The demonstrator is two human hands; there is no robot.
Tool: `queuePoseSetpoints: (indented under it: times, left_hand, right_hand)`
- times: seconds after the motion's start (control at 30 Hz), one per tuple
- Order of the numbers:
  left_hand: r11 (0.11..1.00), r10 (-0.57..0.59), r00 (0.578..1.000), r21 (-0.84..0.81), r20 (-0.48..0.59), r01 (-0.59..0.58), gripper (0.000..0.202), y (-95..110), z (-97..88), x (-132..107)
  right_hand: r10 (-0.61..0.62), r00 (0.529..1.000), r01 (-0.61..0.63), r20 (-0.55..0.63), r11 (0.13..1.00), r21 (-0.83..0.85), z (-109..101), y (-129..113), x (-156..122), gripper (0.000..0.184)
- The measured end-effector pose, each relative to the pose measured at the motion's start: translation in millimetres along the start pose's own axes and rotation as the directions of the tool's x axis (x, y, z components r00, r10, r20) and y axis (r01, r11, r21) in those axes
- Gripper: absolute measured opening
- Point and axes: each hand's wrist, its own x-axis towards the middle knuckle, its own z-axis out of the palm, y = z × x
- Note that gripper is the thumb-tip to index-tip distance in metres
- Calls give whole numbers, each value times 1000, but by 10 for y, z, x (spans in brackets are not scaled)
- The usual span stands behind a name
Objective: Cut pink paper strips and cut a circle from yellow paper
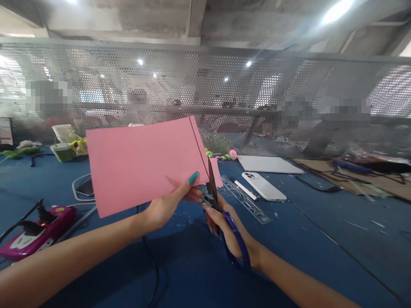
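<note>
A pink sheet of paper [141, 162] is held up in front of me, with a dark line drawn down near its right edge. My left hand [173, 199] pinches its lower right part, the thumb lying on the front and the other fingers behind. In my right hand [227, 226] is a pair of scissors [236, 239] with blue handles and dark blades. The blades point upward at the lower right corner of the paper, close to the drawn line. Whether they touch the paper I cannot tell.
On the blue table [186, 273] a clear ruler [247, 201], a marker [244, 189] and a white phone [265, 187] lie to the right. A white flat object [269, 164] is behind them. At left sit a magenta power strip [41, 231] and a green cup [62, 152]. A perforated metal screen [221, 94] stands behind.
</note>
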Motion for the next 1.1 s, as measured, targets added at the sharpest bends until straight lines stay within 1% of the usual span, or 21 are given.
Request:
queuePoseSetpoints:
  times: [0.3,0.63,0.83,1.1]
  left_hand:
    - [998,-45,999,41,-9,45,39,-4,-13,6]
    - [995,-50,998,89,-35,53,44,7,-5,7]
    - [998,-39,999,54,-26,41,41,5,-2,10]
    - [999,-39,999,32,-27,40,36,8,-5,8]
  right_hand:
    - [5,1000,-5,10,999,36,8,49,11,28]
    - [19,1000,-19,-15,1000,9,-1,37,12,29]
    - [24,1000,-24,6,1000,10,-7,20,9,28]
    - [32,999,-33,11,998,57,11,37,8,26]
